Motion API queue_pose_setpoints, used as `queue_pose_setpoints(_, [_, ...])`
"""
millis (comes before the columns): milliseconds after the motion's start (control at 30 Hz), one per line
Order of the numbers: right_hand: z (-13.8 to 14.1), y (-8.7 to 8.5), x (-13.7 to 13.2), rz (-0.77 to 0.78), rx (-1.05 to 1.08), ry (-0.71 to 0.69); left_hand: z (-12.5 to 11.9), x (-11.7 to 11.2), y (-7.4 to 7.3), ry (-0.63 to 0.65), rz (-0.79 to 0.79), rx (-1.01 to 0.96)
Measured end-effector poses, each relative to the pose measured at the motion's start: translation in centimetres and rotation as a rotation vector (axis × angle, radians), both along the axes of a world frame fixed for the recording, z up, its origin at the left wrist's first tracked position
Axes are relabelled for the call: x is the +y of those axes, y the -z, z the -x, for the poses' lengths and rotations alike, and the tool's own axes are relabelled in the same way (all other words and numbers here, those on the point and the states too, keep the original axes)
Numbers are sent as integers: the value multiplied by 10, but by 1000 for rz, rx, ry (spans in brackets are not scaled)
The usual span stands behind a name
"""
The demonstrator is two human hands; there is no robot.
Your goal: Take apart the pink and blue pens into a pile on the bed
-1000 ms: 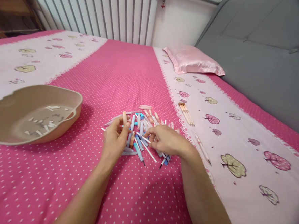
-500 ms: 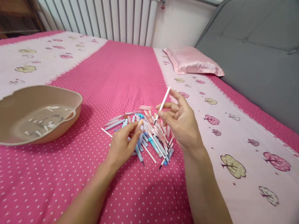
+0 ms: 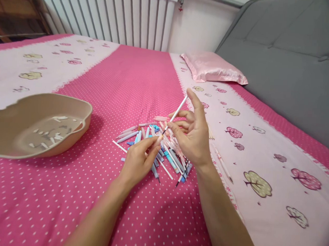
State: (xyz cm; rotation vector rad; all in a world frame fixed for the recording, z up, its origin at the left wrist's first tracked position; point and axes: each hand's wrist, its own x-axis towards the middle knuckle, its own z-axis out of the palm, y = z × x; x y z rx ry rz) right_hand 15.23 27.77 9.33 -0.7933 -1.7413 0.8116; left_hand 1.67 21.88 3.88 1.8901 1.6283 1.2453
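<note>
My right hand [image 3: 193, 130] pinches a white pen refill [image 3: 178, 109] between thumb and fingers, with the index fingertip at its upper end. The refill tilts, its dark tip pointing down toward my left hand [image 3: 140, 156]. Closed in a pinch, my left hand holds a pale pinkish pen barrel [image 3: 159, 140], mostly hidden by the fingers. The refill's tip is at the barrel's upper end; whether it is inside I cannot tell. Beneath both hands lies a pile of pen parts [image 3: 171, 161]: blue, pink and grey barrels and white refills.
A beige basin [image 3: 88, 114] with small white and grey pieces in it stands at the left. A pen [image 3: 222, 163] lies right of my right wrist. On the pink dotted bedspread [image 3: 139, 73] rests a pink pillow [image 3: 212, 66], beside a grey headboard [image 3: 290, 67].
My right hand has brought the refill down and left, so its tip meets the piece in my left hand. My left hand has shifted slightly right. The pen beside my right wrist has come into sight.
</note>
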Motion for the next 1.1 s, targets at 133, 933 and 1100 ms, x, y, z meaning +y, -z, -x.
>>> queue_pose_setpoints(133, [-1,-4,-3,59,-89,-16,-1,-1,0,3,22,7])
queue_pose_setpoints(933, [-1,-5,-4,116,-167,-92,0,-2,-1,32,70,-115])
queue_pose_setpoints(1100, [-1,-1,-1,21,-210,-204,0,-2,-1,42,65,-257])
